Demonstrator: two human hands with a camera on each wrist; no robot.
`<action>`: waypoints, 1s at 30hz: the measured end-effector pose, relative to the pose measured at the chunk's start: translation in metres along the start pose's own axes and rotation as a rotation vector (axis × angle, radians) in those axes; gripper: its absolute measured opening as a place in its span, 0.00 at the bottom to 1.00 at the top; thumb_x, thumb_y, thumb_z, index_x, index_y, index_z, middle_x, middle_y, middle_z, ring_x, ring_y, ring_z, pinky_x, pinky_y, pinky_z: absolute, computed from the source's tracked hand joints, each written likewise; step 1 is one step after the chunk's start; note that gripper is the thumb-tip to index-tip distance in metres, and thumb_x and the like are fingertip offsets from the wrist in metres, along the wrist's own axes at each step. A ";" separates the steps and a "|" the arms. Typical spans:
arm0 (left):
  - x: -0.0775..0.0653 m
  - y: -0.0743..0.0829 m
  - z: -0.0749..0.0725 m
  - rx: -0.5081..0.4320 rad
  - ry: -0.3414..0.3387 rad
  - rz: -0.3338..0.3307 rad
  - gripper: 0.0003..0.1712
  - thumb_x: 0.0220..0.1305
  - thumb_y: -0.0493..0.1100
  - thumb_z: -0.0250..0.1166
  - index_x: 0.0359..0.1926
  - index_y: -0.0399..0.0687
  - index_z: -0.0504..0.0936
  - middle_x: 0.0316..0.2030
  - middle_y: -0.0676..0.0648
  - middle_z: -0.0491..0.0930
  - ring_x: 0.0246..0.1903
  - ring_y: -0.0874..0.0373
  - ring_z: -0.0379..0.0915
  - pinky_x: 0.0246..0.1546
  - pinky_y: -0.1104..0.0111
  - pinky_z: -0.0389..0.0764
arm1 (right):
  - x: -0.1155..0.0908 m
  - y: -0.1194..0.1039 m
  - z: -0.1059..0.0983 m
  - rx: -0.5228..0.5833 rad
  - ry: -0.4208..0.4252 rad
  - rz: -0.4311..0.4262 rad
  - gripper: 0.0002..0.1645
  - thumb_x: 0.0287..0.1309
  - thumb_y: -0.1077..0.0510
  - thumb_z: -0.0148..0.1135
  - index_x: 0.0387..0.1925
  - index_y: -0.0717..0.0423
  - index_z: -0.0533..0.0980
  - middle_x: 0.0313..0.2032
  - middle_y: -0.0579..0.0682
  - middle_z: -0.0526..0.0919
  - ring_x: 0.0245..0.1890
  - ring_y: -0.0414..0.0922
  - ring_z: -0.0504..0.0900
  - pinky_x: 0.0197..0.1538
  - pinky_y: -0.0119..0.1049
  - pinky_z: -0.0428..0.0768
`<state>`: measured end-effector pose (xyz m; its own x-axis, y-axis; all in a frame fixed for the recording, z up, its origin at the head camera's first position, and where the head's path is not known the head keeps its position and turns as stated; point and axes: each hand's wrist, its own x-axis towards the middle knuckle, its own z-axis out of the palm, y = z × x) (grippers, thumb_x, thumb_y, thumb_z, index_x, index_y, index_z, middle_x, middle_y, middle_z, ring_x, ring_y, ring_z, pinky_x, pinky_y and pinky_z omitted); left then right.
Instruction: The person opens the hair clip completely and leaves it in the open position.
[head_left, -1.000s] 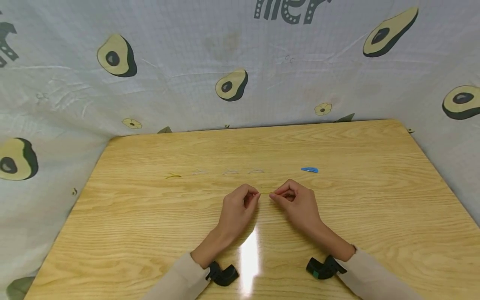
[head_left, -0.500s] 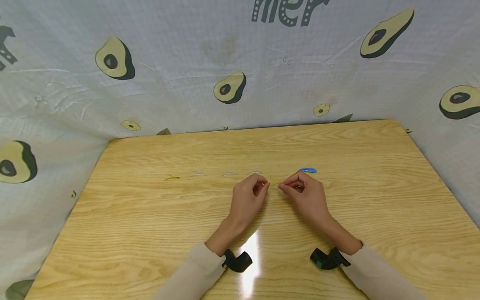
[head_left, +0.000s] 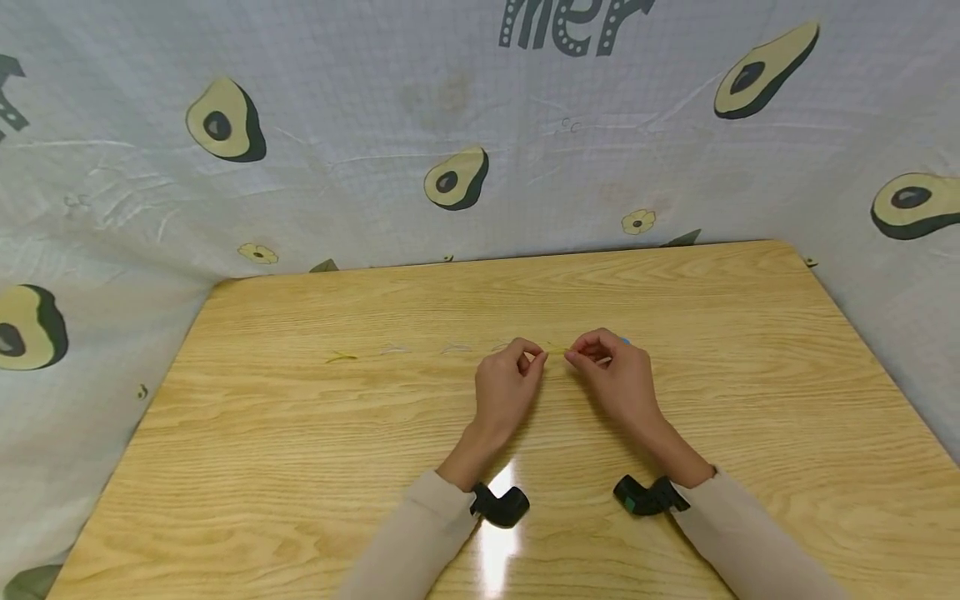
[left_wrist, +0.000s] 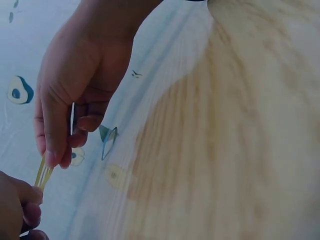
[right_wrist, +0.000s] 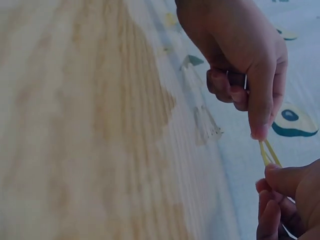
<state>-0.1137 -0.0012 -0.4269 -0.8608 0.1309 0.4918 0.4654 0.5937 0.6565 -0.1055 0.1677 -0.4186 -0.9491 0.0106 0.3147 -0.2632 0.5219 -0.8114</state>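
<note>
A thin yellow band, which looks like a rubber band [head_left: 557, 351], stretches between my two hands, close over the far half of the table. My left hand [head_left: 508, 383] pinches its left end between thumb and fingertips. Its right end is pinched by my right hand [head_left: 617, 375]. In the left wrist view the band's yellow strands [left_wrist: 43, 176] run side by side between the fingertips; the right wrist view shows the strands [right_wrist: 266, 151] spread slightly apart. Behind my right hand a bit of a blue hair clip [head_left: 626, 340] peeks out, mostly hidden.
Left of my hands, a row on the wooden table [head_left: 300, 458] holds a yellow band [head_left: 342, 357], a clear band [head_left: 393, 348] and another clear band [head_left: 456, 347]. A third clear one is partly covered by my left hand. A cloth printed with avocados [head_left: 337, 108] hangs behind.
Both hands have moved away from me and a little to the right, carrying the yellow rubber band up to the row. My right hand now covers most of the blue hair clip.
</note>
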 end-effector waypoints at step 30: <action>0.010 -0.008 0.023 0.271 -0.046 -0.062 0.05 0.61 0.37 0.66 0.30 0.40 0.82 0.14 0.50 0.76 0.12 0.62 0.68 0.12 0.73 0.65 | 0.015 0.023 0.021 -0.126 0.095 -0.037 0.03 0.55 0.64 0.69 0.33 0.61 0.83 0.26 0.52 0.82 0.22 0.43 0.78 0.26 0.34 0.73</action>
<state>-0.1309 0.0137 -0.4408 -0.8972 0.1199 0.4251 0.3448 0.7915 0.5046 -0.1298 0.1616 -0.4427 -0.9171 0.0667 0.3930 -0.2681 0.6265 -0.7319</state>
